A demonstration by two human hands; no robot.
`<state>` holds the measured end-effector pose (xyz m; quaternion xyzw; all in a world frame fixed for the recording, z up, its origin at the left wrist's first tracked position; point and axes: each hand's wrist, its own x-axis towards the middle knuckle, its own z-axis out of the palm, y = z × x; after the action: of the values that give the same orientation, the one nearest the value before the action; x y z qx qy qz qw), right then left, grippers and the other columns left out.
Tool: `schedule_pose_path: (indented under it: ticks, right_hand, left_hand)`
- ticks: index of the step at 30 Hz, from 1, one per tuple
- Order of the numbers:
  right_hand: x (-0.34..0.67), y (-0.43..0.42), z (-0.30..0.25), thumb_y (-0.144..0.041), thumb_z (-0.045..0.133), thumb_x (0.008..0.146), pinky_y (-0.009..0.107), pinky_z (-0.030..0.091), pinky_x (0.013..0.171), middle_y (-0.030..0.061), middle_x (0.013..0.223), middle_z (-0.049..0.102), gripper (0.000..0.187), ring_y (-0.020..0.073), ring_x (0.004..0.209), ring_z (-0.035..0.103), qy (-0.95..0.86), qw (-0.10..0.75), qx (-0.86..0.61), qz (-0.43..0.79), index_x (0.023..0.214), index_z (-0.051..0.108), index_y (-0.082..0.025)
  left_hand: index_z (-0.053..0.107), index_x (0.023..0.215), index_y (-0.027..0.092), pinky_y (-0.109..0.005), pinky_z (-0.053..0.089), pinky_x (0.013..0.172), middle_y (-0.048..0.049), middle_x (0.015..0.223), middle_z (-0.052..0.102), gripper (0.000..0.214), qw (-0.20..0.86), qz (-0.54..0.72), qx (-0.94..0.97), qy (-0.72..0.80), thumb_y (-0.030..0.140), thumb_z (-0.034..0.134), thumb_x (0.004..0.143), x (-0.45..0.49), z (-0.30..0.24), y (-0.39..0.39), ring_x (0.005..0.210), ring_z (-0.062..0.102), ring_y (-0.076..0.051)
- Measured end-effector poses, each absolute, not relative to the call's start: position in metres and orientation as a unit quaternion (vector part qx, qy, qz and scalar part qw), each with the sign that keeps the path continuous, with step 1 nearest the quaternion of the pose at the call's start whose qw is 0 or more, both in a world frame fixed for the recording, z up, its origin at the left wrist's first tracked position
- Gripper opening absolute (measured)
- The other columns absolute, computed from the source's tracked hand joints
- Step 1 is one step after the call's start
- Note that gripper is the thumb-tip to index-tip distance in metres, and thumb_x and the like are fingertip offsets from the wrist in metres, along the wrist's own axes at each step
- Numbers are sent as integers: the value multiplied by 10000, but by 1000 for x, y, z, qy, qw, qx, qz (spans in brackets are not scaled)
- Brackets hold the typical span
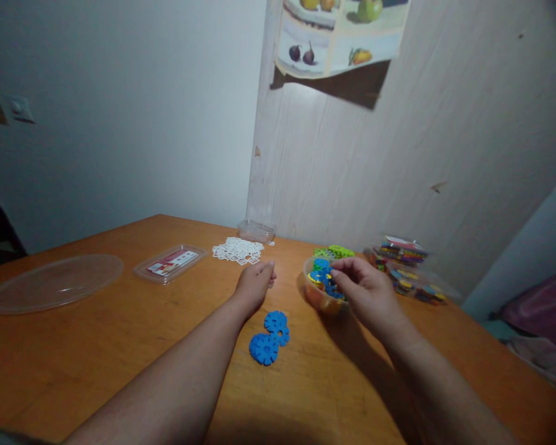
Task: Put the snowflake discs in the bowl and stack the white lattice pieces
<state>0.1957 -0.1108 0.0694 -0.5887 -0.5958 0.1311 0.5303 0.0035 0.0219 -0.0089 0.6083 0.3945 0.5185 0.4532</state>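
Note:
My right hand (368, 290) reaches over the near right rim of a clear round tub (324, 303). Its thumb and index finger pinch at a blue notched disc (332, 286). Other blue, yellow and green connector discs (321, 264) fill the tub. My left hand (254, 286) rests on the table left of the tub, fingers curled under; whatever may be inside the curl is hidden. Just in front of that wrist lies a small group of blue notched discs (265, 349), some overlapping.
Beyond my left hand spreads a pile of white lattice pieces (238, 250), with a clear plastic box (256, 231) behind. Leftward lie a labelled clear lid (170, 264) and a large oval lid (55, 284). Green pieces (336, 251) sit behind the tub; packed containers (403, 252) stand right.

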Motion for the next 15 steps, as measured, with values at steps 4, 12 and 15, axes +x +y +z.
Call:
schedule_pose_path:
  ticks: [4,12,15]
  right_hand:
    - [229,-102,64,-379,611,818,291,474,634,36,789,691,227,177,697,622,-578,504,-641,25,914,673,-183]
    - [239,-97,54,-386,584,833,280,447,616,19,764,700,216,175,680,624,-591,394,-703,-24,884,703,-214]
    - [236,-101,60,-396,582,839,267,422,574,18,730,669,225,168,645,593,-578,430,-692,-36,875,691,-202]
  left_hand:
    - [593,635,158,-257,418,572,-26,591,596,421,460,519,601,398,531,542,825,4,-8,21,569,558,-146]
    - [600,633,159,-260,428,577,-28,602,600,434,457,521,603,396,545,547,824,4,-15,27,573,564,-146]
    - [606,639,158,-262,432,581,-31,609,607,445,458,522,603,393,559,549,823,4,-15,27,580,572,-150]
